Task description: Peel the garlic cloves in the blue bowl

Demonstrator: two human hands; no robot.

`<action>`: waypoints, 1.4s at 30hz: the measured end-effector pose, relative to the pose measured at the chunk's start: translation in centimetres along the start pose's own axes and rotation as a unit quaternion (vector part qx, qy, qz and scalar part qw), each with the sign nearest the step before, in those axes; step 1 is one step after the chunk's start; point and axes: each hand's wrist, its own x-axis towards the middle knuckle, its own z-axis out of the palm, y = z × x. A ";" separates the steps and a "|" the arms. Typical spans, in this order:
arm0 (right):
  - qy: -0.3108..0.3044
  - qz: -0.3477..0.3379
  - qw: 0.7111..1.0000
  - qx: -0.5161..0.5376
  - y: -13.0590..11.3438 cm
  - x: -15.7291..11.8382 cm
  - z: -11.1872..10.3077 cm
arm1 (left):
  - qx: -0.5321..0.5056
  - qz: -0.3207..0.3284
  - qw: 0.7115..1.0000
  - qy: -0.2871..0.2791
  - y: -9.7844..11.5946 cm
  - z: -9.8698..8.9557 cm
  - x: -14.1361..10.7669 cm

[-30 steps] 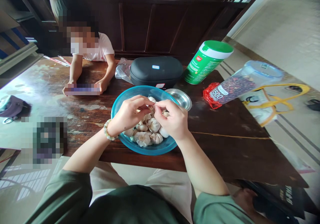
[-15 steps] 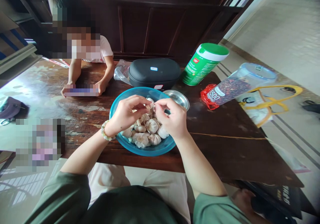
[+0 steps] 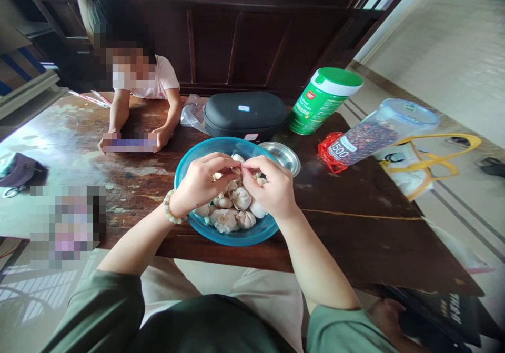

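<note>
A translucent blue bowl (image 3: 232,240) full of garlic bulbs (image 3: 241,199) stands near the front edge of the wooden table. Above its middle, my left hand (image 3: 205,179) and my right hand (image 3: 272,184) meet at the fingertips. Both are closed in a pinch around a small garlic clove (image 3: 239,167), mostly covered by the fingers. Neither palm touches the bulbs. A beaded bracelet circles my left wrist. Just behind the bowl's right rim is a shallow metal dish (image 3: 290,159), partly hidden by the bowl and my right hand.
Behind the bowl lie a black zip case (image 3: 244,112) and a clear plastic bag (image 3: 192,113). A green canister (image 3: 321,103) and a tilted clear jar (image 3: 366,137) stand to the right. Across the table (image 3: 355,242), a person (image 3: 165,79) holds a blurred flat object. A cap (image 3: 19,171) lies left.
My fingertips have drawn closer together around the garlic, with my left hand slightly shifted. The bowl and the other things stay in place; the whole view has shifted a little.
</note>
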 end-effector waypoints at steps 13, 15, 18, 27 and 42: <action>0.004 0.012 1.000 -0.026 -0.5 -0.1 0.1 | 0.078 0.046 0.996 -0.022 0.3 -0.1 -0.3; 0.002 0.025 0.999 -0.020 -0.5 0.0 0.0 | 0.072 0.045 0.996 -0.022 0.3 -0.1 -0.3; -0.004 0.048 0.999 0.000 -0.5 0.0 -0.2 | 0.041 0.030 0.998 -0.022 0.3 -0.1 -0.2; -0.001 0.049 0.999 0.019 -0.4 -0.2 -0.2 | -0.036 -0.033 0.998 -0.037 0.6 -0.2 0.1; -0.105 0.063 0.990 -0.071 -0.1 0.0 0.0 | -0.014 -0.082 0.993 -0.081 0.1 -0.2 0.3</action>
